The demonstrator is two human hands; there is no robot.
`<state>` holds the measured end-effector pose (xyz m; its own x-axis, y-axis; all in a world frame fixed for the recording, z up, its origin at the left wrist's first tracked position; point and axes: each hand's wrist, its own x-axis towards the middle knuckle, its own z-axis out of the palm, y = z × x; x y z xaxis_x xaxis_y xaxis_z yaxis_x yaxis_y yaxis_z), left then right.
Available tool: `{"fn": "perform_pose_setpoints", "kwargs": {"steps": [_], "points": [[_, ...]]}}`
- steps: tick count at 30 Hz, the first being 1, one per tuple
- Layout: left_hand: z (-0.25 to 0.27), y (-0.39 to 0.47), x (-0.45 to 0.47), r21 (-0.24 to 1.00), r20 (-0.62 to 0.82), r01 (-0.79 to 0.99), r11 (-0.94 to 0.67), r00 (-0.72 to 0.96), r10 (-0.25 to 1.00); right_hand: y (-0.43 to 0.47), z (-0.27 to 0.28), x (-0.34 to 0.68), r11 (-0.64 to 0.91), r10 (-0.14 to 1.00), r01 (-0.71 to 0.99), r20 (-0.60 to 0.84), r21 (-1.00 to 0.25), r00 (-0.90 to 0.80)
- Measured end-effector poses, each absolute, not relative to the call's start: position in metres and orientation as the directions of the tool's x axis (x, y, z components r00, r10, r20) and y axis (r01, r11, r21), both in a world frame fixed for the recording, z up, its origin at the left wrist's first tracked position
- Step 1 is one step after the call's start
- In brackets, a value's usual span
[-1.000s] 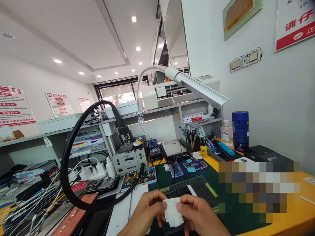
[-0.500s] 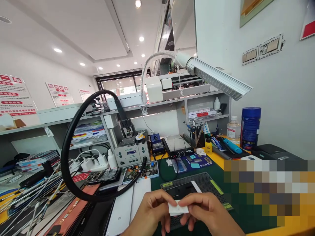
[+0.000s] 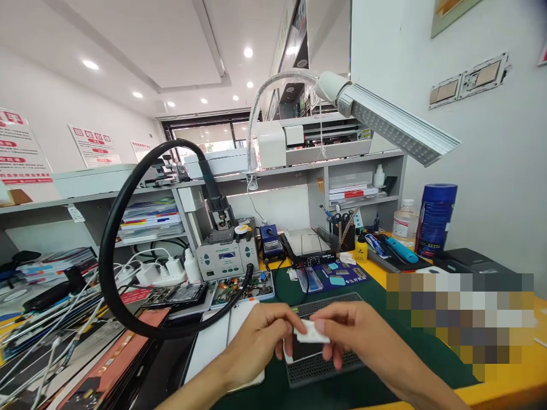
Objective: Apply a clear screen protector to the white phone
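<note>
A small, flat white piece (image 3: 314, 333), perhaps folded paper or a wipe, is held between my two hands. My left hand (image 3: 267, 336) pinches its left side, with the index fingertip on top. The right side is gripped by my right hand (image 3: 352, 330) between thumb and fingers. Beneath them a phone (image 3: 301, 351) with a white frame and black front lies on a dark perforated mat (image 3: 320, 373). My hands hide much of the phone.
A thick black hose (image 3: 111, 285) loops on the left from a grey rework station (image 3: 226, 261). White tablets or phones (image 3: 209, 341) lie beside my left arm. A tray of circuit boards (image 3: 260, 285), yellow bottle (image 3: 361, 248) and lamp (image 3: 397, 122) stand beyond.
The view has shifted slightly. My hands and the white piece are higher in the picture, and the fingers have changed position on it. The mat and phone appear at a different angle.
</note>
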<state>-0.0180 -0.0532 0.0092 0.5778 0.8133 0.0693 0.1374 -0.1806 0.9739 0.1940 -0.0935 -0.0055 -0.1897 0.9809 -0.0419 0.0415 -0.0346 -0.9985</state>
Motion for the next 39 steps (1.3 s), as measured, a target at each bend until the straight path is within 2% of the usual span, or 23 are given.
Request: {"fn": "perform_pose_setpoints", "kwargs": {"steps": [4, 6, 10, 16, 20, 22, 27, 31, 36, 39], "points": [[0.007, -0.028, -0.032, 0.926, 0.157, 0.222, -0.305, 0.508, 0.847, -0.076, 0.007, 0.215, 0.027, 1.0, 0.38, 0.029, -0.925, -0.001], [-0.001, -0.018, -0.041, 0.89, 0.194, 0.292, -0.351, 0.453, 0.87, -0.069, 0.005, 0.227, 0.056, 0.998, 0.487, 0.046, -0.872, -0.032], [-0.018, -0.008, -0.057, 0.805, 0.245, 0.417, -0.421, 0.413, 0.877, -0.063, -0.009, 0.241, 0.084, 0.989, 0.459, 0.016, -0.884, -0.15], [-0.022, -0.015, -0.063, 0.72, 0.284, 0.475, -0.506, 0.464, 0.839, -0.076, -0.02, 0.248, 0.118, 0.993, 0.609, 0.1, -0.784, -0.064], [-0.02, -0.024, -0.06, 0.675, 0.29, 0.492, -0.55, 0.508, 0.811, -0.085, -0.019, 0.249, 0.016, 0.997, 0.529, -0.025, -0.849, -0.071], [-0.02, -0.028, -0.058, 0.655, 0.287, 0.503, -0.564, 0.525, 0.801, -0.086, -0.021, 0.249, 0.014, 0.997, 0.535, -0.028, -0.845, -0.071], [-0.022, -0.033, -0.057, 0.6, 0.288, 0.531, -0.598, 0.554, 0.781, -0.092, -0.027, 0.246, 0.193, 0.98, 0.765, 0.155, -0.614, -0.123], [-0.027, -0.034, -0.057, 0.565, 0.31, 0.53, -0.633, 0.575, 0.757, -0.1, -0.03, 0.246, 0.239, 0.969, 0.827, 0.174, -0.508, -0.172], [-0.029, -0.034, -0.056, 0.535, 0.327, 0.54, -0.649, 0.576, 0.749, -0.106, -0.032, 0.246, 0.246, 0.967, 0.856, 0.177, -0.455, -0.184], [-0.029, -0.033, -0.056, 0.519, 0.327, 0.553, -0.652, 0.576, 0.749, -0.111, -0.033, 0.244, 0.281, 0.955, 0.882, 0.204, -0.379, -0.216]]}}
